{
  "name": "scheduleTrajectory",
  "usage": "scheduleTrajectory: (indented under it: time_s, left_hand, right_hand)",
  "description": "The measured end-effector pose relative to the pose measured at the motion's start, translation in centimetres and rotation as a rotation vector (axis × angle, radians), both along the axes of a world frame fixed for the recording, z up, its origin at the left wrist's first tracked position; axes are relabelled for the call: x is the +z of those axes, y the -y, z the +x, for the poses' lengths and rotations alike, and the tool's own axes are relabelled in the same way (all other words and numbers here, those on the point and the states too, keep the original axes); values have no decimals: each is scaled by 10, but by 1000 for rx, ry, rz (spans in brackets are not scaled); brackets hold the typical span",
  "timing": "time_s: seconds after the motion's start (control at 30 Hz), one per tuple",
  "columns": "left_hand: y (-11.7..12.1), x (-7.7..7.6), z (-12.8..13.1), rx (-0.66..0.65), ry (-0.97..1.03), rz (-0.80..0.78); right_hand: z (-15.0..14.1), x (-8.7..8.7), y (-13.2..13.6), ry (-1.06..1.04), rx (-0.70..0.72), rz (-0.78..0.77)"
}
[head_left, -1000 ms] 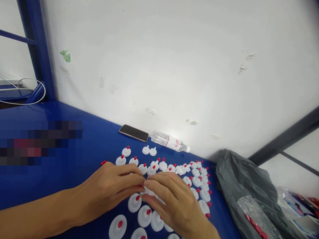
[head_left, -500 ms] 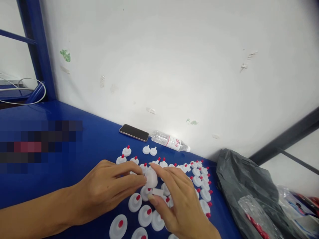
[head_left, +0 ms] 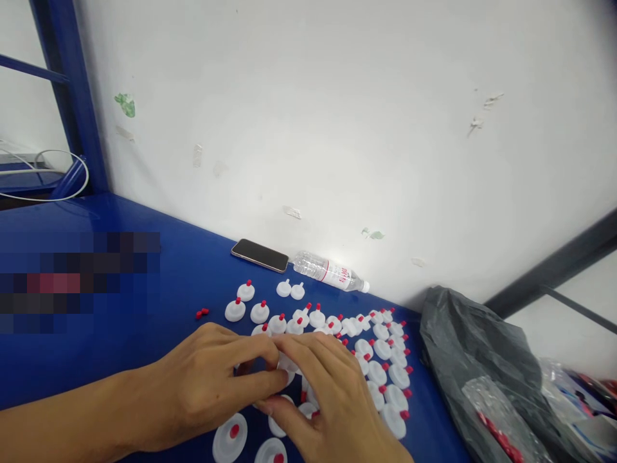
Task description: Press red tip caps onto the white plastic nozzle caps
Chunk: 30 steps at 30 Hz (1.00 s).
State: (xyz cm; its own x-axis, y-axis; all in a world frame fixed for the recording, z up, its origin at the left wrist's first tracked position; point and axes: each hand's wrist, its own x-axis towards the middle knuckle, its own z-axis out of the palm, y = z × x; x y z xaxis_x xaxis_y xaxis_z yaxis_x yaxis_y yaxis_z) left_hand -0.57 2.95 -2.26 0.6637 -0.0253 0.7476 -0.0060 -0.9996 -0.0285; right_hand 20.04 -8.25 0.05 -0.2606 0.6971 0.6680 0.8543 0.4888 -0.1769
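Observation:
My left hand and my right hand meet fingertip to fingertip above the blue table. Between them is a translucent white nozzle cap, gripped by the fingers and mostly hidden behind them. Around and under the hands lie several round white nozzle caps with red tips, such as one nozzle cap near the front and another nozzle cap behind my left hand. Two white nozzle caps at the back have no red tips. Small loose red tips lie left of the group.
A phone and a clear plastic bottle lie along the white wall. At the right are a dark grey plastic bag and a clear bag of red pieces. A blue post rises at left.
My right hand has moved left and down, closing in against my left fingertips. The held nozzle cap is now mostly covered. The loose red tips at left have come into sight.

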Motion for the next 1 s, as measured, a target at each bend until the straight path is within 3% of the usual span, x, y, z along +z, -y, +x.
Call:
scheduleTrajectory:
  time_s: [0.27, 0.47, 0.73, 1.0]
  left_hand:
    - [3, 3, -2, 25, -50, 31]
    - [2, 6, -3, 17, -53, 37]
    - [0, 8, -3, 2, -67, 49]
    - [-1, 6, -1, -28, -75, 40]
  right_hand:
    - [-1, -2, 6, -122, -10, -276]
    - [-3, -1, 14, -211, -132, -484]
    - [6, -8, 10, -173, -63, -233]
    - [11, -15, 3, -275, 100, -277]
